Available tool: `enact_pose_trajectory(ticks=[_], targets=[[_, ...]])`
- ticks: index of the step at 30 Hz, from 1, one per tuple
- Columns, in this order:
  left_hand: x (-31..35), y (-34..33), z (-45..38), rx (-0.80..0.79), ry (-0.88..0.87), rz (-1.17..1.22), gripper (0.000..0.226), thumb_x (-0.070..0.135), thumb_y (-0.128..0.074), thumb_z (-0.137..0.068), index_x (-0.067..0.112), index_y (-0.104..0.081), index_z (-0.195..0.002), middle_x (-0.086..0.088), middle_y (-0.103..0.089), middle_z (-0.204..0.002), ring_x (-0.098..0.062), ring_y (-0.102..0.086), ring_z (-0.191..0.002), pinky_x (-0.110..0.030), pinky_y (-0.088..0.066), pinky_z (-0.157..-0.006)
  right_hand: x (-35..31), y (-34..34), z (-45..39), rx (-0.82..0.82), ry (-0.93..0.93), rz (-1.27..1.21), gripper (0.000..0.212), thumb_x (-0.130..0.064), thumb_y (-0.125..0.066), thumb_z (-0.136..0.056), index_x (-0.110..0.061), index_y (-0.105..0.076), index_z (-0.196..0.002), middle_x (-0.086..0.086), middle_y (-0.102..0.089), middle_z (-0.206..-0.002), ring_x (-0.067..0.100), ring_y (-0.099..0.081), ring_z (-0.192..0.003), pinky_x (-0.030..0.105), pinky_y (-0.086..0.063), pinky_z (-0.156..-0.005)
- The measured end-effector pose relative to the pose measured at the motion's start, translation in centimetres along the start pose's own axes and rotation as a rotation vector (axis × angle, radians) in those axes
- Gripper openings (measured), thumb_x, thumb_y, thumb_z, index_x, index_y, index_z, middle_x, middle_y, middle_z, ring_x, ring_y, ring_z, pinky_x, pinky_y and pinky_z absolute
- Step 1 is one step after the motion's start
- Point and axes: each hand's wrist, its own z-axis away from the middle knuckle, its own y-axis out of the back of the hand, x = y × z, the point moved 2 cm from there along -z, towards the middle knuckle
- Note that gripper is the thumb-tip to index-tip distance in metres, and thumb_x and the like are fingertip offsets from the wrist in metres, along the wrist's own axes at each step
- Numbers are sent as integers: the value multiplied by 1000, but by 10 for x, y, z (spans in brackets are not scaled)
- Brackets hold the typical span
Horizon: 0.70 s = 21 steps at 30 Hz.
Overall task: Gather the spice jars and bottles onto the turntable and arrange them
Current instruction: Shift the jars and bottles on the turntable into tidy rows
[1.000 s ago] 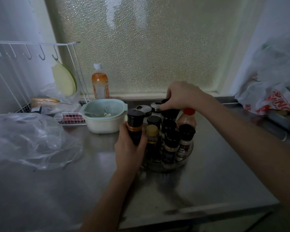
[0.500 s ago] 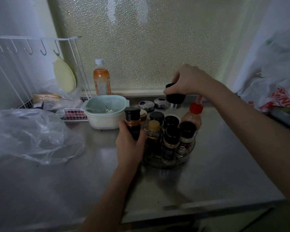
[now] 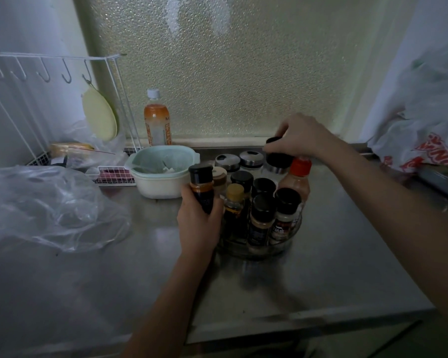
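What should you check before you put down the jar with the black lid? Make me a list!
1. Right hand has a firm hold on the black-lid jar: ok, fingers are wrapped over its lid.
2. Left hand is holding the dark bottle upright: ok.
3. Free spot on the turntable for the jar: cannot tell, it looks crowded and the back is hidden.
4. Red-cap bottle right beside the jar won't get bumped: not ok, they are very close.
5. Two silver-lid jars behind are on the turntable: cannot tell.
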Motion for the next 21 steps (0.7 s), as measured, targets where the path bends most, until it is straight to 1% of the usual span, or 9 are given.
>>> enact_pose_trajectory(ticks=[3, 6, 9, 12, 14, 15, 16, 18, 21], targets=[[0, -1, 0, -3, -4, 7, 29, 24, -65, -82, 26, -37, -89, -2, -62, -82, -22, -59, -75, -29, -41, -62, 6, -9, -4, -149, -3, 65, 52, -49, -79, -63, -7, -71, -94, 15, -67, -101, 28, -61, -85, 39, -52, -72], [0, 0, 0, -8, -10, 16, 29, 23, -66, -82, 25, -37, -90, -5, -64, -86, -23, -60, -77, -31, -44, -63, 8, -10, -10, -266, -10, 84, 55, -47, -80, -64, -13, -68, -106, 10, -62, -112, 25, -55, -90, 34, -45, -73], [1, 0, 0, 0, -13, 13, 29, 23, -65, -83, 24, -37, -91, -6, -64, -87, -23, -60, -78, -31, -44, -63, 8, -9, -13, -291, -31, 117, 63, -48, -77, -69, -16, -61, -120, 10, -57, -124, 27, -53, -100, 34, -44, -80], [1, 0, 0, 3, -17, 9, 29, 22, -65, -83, 24, -38, -92, -7, -64, -88, -24, -60, -79, -32, -44, -64, 14, 0, 6, 2, -19, -110, 68, -56, -68, -73, -19, -53, -127, 11, -55, -128, 28, -56, -110, 38, -46, -90], [0, 0, 0, 7, -9, 19, 29, 21, -65, -82, 22, -38, -92, -8, -64, -88, -25, -60, -79, -33, -46, -64, 27, -3, 40, 249, -17, -316, 71, -62, -64, -71, -26, -44, -129, 8, -55, -127, 25, -55, -112, 35, -43, -88], [-1, -1, 0, 13, 1, 22, 29, 21, -65, -82, 21, -38, -93, -8, -64, -88, -25, -60, -78, -32, -44, -63, 35, -11, 58, 281, -46, -363, 73, -64, -64, -70, -29, -40, -129, 8, -55, -128, 24, -54, -112, 33, -40, -87], [-1, -1, 0, 22, 14, 25, 30, 22, -65, -82, 22, -38, -93, -7, -63, -87, -24, -60, -77, -31, -43, -62, 42, -22, 75, 231, -106, -414, 76, -64, -65, -68, -31, -37, -130, 7, -54, -128, 22, -54, -112, 33, -40, -86], [-1, -3, -1, 38, 35, 21, 30, 22, -65, -82, 23, -37, -94, -3, -61, -86, -21, -58, -76, -27, -39, -60, 51, -48, 97, 8, -291, -624, 71, -61, -65, -72, -28, -40, -130, 5, -55, -128, 18, -58, -103, 35, -46, -81], [-2, -4, -1, 13, 13, 25, 30, 21, -65, -82, 22, -38, -95, -4, -61, -89, -20, -57, -78, -28, -39, -63, 53, -65, 98, -132, -433, -943, 45, -54, -60, -81, -28, -53, -117, 2, -59, -121, 19, -60, -99, 44, -52, -82]])
